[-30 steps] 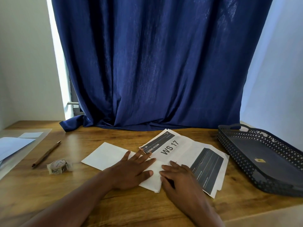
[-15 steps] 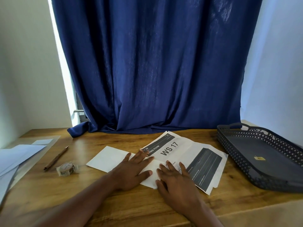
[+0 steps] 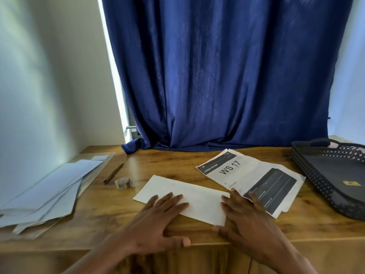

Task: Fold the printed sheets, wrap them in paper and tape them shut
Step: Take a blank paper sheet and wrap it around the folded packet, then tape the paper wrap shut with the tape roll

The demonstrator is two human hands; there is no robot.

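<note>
— Both hands lie flat with fingers spread, left hand (image 3: 160, 220) and right hand (image 3: 246, 216) pressing the folded white sheet (image 3: 189, 198) on the table (image 3: 102, 210), beside the printed sheets (image 3: 250, 178).

— Thin, limp, slippery paper, probably; pinch it at the corners.

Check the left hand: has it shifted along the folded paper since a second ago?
Yes. The left hand has slid left, away from the WS 17 sheets, which it touched earlier; it now presses the folded white paper at its left end.
</note>
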